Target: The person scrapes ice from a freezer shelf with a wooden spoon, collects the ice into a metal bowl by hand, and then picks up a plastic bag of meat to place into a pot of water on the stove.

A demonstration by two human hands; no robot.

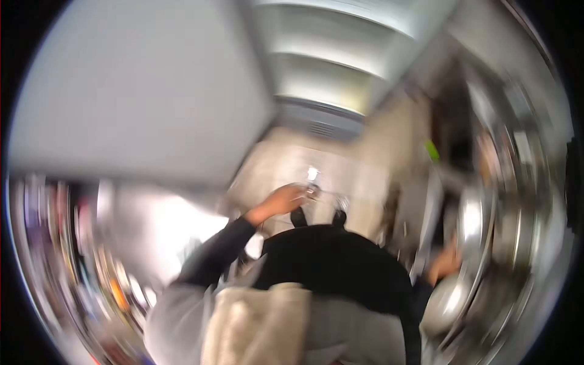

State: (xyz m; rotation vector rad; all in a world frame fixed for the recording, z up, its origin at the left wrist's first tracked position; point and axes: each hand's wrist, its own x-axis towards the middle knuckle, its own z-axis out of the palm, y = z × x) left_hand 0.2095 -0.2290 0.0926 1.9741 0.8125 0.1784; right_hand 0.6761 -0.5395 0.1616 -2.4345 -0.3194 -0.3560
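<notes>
Head camera, and it's a blurry one: the left hand [291, 197] is out over the pale floor [371, 182], fingers right at a small dark thing [313, 193], though whether they grip it I can't tell. Across the way, the right hand [446, 264] is near a shiny round bowl [449, 304], its fingers too smeared to read. Bright shelves [325, 76] stand ahead.

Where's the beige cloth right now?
Head view, bottom edge, left of centre: the beige cloth lies against the person's grey clothing, just below the black clothing in the picture.
</notes>
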